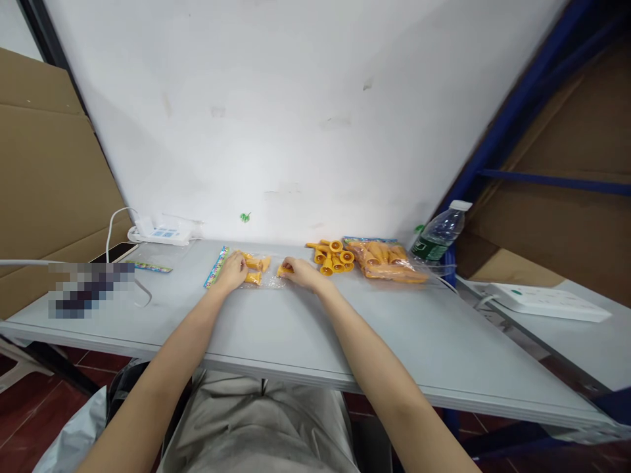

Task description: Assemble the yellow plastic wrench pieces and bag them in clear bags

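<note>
A clear plastic bag point(270, 281) with a colourful header strip point(215, 267) lies flat on the grey table, with several orange horn-shaped pieces point(254, 278) in its left part. My left hand point(233, 270) rests over the bag's left side, fingers bent against the bag and the pieces. At the bag's right end, my right hand point(299, 272) pinches an orange piece point(282, 270). Whether that piece is inside the plastic cannot be made out. A pile of loose orange pieces point(335, 256) sits just beyond my right hand.
Right of the pile lies a full bag of orange pieces point(387, 259), beside a tilted water bottle point(441, 233). A flat bag with a strip point(152, 267), a phone point(116, 253) and cables are at left. A power strip point(547, 301) lies far right.
</note>
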Action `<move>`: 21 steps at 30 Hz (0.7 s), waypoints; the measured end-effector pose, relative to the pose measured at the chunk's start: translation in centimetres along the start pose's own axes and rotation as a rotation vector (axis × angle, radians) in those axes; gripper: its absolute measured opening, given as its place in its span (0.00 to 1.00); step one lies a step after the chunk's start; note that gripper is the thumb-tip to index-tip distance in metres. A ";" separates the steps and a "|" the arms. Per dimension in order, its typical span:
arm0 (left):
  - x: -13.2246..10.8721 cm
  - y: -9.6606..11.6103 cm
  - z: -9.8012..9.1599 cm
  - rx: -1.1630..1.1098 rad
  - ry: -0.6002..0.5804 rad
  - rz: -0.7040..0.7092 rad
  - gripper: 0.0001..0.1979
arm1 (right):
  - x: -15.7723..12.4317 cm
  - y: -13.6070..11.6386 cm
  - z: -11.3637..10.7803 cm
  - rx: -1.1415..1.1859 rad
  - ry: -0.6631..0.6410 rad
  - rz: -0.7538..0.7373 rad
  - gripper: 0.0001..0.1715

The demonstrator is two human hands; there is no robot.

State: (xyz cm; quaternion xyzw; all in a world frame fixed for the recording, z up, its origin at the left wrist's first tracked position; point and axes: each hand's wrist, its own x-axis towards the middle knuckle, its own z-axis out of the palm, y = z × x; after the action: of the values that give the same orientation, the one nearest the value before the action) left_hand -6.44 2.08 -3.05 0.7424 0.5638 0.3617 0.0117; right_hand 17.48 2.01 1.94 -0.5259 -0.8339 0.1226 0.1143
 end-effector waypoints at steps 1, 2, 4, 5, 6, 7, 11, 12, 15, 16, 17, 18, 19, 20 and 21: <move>0.0 0.0 0.0 -0.001 0.000 0.001 0.09 | 0.0 0.0 -0.1 -0.020 -0.004 0.007 0.14; 0.0 0.0 0.0 -0.004 0.000 0.000 0.08 | -0.1 0.0 -0.3 -0.055 -0.010 0.022 0.14; 0.0 0.0 0.0 -0.005 0.001 -0.008 0.08 | -0.3 0.1 -0.9 -0.142 -0.033 0.061 0.17; 0.0 0.0 0.1 -0.003 -0.001 -0.015 0.08 | -0.4 0.2 -1.2 -0.184 -0.054 0.081 0.17; 0.0 0.0 0.1 0.000 -0.005 -0.023 0.07 | -0.5 0.3 -1.4 -0.221 -0.079 0.098 0.15; 0.0 0.0 0.1 0.002 -0.012 -0.031 0.07 | -0.6 0.4 -1.6 -0.248 -0.103 0.109 0.13; -0.1 0.1 0.1 -0.004 -0.022 -0.057 0.07 | -0.7 0.5 -1.9 -0.273 -0.107 0.098 0.09; -0.1 0.0 0.1 -0.010 -0.017 -0.060 0.07 | -0.7 0.4 -1.9 -0.266 -0.092 0.084 0.09; -0.1 0.0 0.2 -0.031 -0.010 -0.049 0.08 | -0.7 0.0 -1.8 -0.246 -0.063 0.045 0.11; -0.1 -0.1 0.2 -0.036 -0.011 -0.043 0.08 | -0.7 -0.1 -1.8 -0.244 -0.055 0.034 0.11; 0.0 -0.1 0.2 -0.037 -0.013 -0.038 0.08 | -0.7 -0.3 -1.8 -0.244 -0.049 0.025 0.11; 0.0 -0.2 0.2 -0.037 -0.014 -0.034 0.09 | -0.8 -0.5 -1.9 -0.244 -0.047 0.016 0.11; 0.0 -0.2 0.2 -0.036 -0.015 -0.032 0.09 | -0.9 -0.8 -1.9 -0.243 -0.048 0.006 0.11; 0.0 -0.2 0.2 -0.034 -0.014 -0.030 0.08 | -0.9 -1.0 -2.0 -0.242 -0.048 -0.005 0.11; 0.0 -0.2 0.1 -0.034 -0.013 -0.028 0.08 | -1.0 -1.1 -2.1 -0.238 -0.046 -0.018 0.12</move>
State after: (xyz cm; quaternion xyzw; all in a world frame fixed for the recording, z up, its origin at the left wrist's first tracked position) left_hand -6.52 2.24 -3.22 0.7363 0.5680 0.3661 0.0329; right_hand 17.59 0.79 4.20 -0.5251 -0.8497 0.0336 0.0327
